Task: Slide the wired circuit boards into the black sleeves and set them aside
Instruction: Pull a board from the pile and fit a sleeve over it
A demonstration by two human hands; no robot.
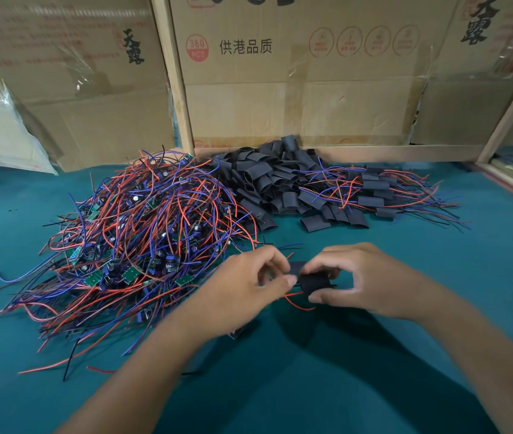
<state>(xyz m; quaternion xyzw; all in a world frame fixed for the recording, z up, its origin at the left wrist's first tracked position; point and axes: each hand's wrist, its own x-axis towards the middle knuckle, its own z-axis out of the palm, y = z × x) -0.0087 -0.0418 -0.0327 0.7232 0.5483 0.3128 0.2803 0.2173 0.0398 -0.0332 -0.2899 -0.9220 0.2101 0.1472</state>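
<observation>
Above the teal table, my right hand pinches a black sleeve between thumb and fingers. My left hand pinches the left end of the piece going into it; the board itself is hidden, and a red wire loops out below the sleeve. A big tangle of wired circuit boards with red, blue and black leads lies at the left. Empty black sleeves are heaped at the back centre. Sleeved boards with trailing wires lie at the back right.
Cardboard boxes and wooden posts wall off the back of the table. A plastic bag leans at the far left. The teal table surface stretches toward me under my forearms.
</observation>
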